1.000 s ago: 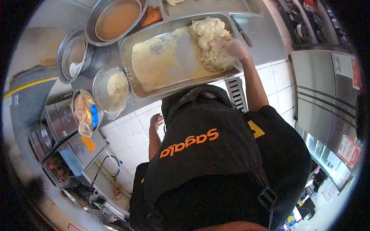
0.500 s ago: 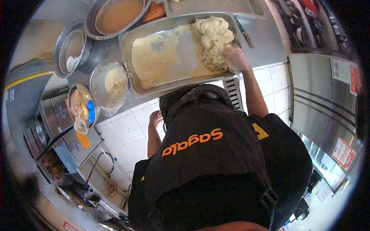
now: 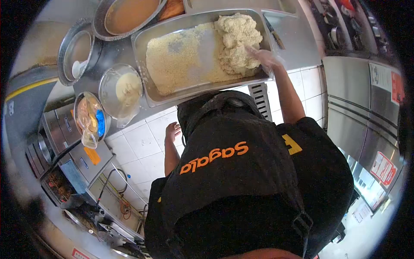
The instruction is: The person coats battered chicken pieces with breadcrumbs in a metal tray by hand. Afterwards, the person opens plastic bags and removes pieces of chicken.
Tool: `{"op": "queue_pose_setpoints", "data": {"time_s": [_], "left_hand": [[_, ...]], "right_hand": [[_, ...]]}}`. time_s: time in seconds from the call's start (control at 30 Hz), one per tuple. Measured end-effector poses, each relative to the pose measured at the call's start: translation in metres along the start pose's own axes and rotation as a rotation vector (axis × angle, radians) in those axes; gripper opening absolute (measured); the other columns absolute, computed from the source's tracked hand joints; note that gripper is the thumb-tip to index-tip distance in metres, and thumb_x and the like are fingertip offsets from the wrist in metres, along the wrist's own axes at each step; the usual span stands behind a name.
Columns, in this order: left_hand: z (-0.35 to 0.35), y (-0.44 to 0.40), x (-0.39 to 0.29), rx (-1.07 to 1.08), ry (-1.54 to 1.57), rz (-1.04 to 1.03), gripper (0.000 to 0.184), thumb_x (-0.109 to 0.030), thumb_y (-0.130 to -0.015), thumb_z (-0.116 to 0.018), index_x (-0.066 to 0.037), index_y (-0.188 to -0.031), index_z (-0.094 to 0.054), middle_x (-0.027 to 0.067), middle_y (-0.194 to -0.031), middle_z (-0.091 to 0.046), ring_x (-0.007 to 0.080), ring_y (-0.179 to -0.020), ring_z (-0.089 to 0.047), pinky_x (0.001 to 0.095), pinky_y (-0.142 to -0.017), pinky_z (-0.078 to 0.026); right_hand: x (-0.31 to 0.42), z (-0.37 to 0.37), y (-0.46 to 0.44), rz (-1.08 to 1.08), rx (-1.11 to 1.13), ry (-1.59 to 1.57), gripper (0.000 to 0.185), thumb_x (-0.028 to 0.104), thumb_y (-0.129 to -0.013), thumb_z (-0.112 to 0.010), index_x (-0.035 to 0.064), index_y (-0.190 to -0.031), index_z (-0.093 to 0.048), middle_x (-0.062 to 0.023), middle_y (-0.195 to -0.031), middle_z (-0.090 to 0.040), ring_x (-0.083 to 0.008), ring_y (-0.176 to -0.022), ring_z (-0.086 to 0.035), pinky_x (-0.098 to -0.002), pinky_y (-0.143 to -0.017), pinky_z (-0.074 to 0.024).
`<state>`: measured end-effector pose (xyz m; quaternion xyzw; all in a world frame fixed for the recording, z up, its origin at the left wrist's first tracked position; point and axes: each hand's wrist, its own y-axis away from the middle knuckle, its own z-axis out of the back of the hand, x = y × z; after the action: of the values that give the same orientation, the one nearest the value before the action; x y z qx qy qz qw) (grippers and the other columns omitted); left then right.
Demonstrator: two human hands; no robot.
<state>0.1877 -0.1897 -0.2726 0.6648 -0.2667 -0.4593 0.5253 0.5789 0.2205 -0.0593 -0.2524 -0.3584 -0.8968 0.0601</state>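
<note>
My right hand (image 3: 265, 58), in a thin clear plastic glove, rests at the near right edge of a heap of breaded pieces (image 3: 238, 36). Its fingers point left and touch the pale, crumb-coated surface, with nothing visibly gripped. The heap sits at the right end of a deep metal tray (image 3: 202, 91); loose breadcrumbs (image 3: 170, 67) cover much of the tray's left half. Low beside my apron (image 3: 233, 129), my left hand (image 3: 173, 131) hangs bare, its fingers loosely apart and holding nothing.
Left of the tray stand a clear bowl of creamy batter (image 3: 128, 85) and a bowl with plastic-bagged food (image 3: 88, 114). Behind are a dark-rimmed pot (image 3: 77, 47) and a large pan of brownish liquid (image 3: 129, 17). A knife (image 3: 275, 34) lies right of the tray.
My right hand has shifted slightly up and left over the heap, its fingers now more stretched out. My left hand stays low, and the view has moved slightly.
</note>
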Motion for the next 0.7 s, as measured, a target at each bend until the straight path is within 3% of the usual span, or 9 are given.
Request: {"op": "queue_pose_setpoints", "data": {"time_s": [0.03,0.13,0.23,0.33,0.43,0.53,0.6,0.7], "left_hand": [[0.000,0.001,0.001,-0.007,0.007,-0.005,0.033,-0.026,-0.088,-0.037,-0.009,-0.116,-0.045,0.0060,-0.104,-0.056,0.0200,-0.091,-0.055,0.0354,-0.075,-0.046],[0.003,0.008,0.001,-0.020,0.021,0.007,0.033,-0.025,-0.088,-0.038,-0.009,-0.116,-0.045,0.0064,-0.104,-0.056,0.0203,-0.090,-0.056,0.0355,-0.075,-0.046],[0.003,-0.004,0.005,0.006,0.010,0.023,0.034,-0.027,-0.087,-0.041,-0.010,-0.115,-0.046,0.0065,-0.104,-0.055,0.0216,-0.092,-0.054,0.0371,-0.077,-0.046],[0.002,-0.011,0.005,0.024,-0.029,0.040,0.035,-0.031,-0.086,-0.041,-0.010,-0.114,-0.046,0.0078,-0.104,-0.055,0.0229,-0.097,-0.051,0.0388,-0.079,-0.045],[0.001,-0.012,-0.002,0.076,-0.027,0.008,0.035,-0.030,-0.087,-0.041,-0.010,-0.115,-0.046,0.0079,-0.105,-0.055,0.0225,-0.095,-0.053,0.0391,-0.079,-0.044],[-0.004,0.001,-0.015,0.007,-0.023,0.000,0.034,-0.029,-0.086,-0.042,-0.010,-0.115,-0.046,0.0076,-0.105,-0.055,0.0221,-0.092,-0.054,0.0390,-0.078,-0.044],[-0.007,0.008,-0.021,-0.028,-0.036,0.001,0.034,-0.028,-0.086,-0.042,-0.010,-0.115,-0.046,0.0076,-0.104,-0.055,0.0218,-0.091,-0.055,0.0388,-0.078,-0.045],[-0.004,0.014,-0.022,-0.018,-0.017,-0.034,0.033,-0.026,-0.087,-0.043,-0.010,-0.115,-0.046,0.0076,-0.105,-0.055,0.0216,-0.092,-0.055,0.0394,-0.078,-0.044]], "right_hand": [[0.001,-0.002,-0.002,0.044,0.005,0.084,0.077,0.067,-0.078,-0.028,0.0064,-0.125,-0.040,-0.0156,-0.123,-0.045,-0.0293,-0.114,-0.041,-0.0392,-0.097,-0.0295],[0.028,0.006,0.030,0.040,0.142,-0.072,0.070,0.063,-0.081,-0.029,0.0126,-0.128,-0.036,-0.0119,-0.128,-0.041,-0.0288,-0.121,-0.033,-0.0391,-0.101,-0.0246],[0.013,-0.011,0.025,-0.130,0.041,-0.198,0.064,0.061,-0.082,-0.028,0.0183,-0.130,-0.033,-0.0082,-0.133,-0.035,-0.0261,-0.125,-0.026,-0.0400,-0.104,-0.0191],[0.009,-0.004,0.027,0.216,0.069,-0.342,0.068,0.063,-0.081,-0.029,0.0158,-0.130,-0.034,-0.0094,-0.136,-0.029,-0.0256,-0.127,-0.021,-0.0416,-0.104,-0.0164],[0.000,-0.004,0.017,0.101,0.147,-0.374,0.070,0.063,-0.081,-0.029,0.0144,-0.130,-0.033,-0.0111,-0.136,-0.028,-0.0252,-0.128,-0.020,-0.0404,-0.104,-0.0167],[0.006,-0.002,0.026,0.181,0.120,-0.204,0.068,0.062,-0.081,-0.027,0.0148,-0.129,-0.035,-0.0122,-0.133,-0.032,-0.0256,-0.126,-0.025,-0.0402,-0.104,-0.0177],[0.024,0.006,0.034,0.010,0.158,-0.133,0.064,0.060,-0.082,-0.029,0.0157,-0.127,-0.039,-0.0121,-0.130,-0.037,-0.0253,-0.124,-0.028,-0.0389,-0.104,-0.0191],[-0.013,0.000,-0.004,-0.025,0.234,0.054,0.061,0.059,-0.081,-0.035,0.0164,-0.123,-0.045,-0.0111,-0.126,-0.043,-0.0254,-0.122,-0.032,-0.0414,-0.103,-0.0207]]}}
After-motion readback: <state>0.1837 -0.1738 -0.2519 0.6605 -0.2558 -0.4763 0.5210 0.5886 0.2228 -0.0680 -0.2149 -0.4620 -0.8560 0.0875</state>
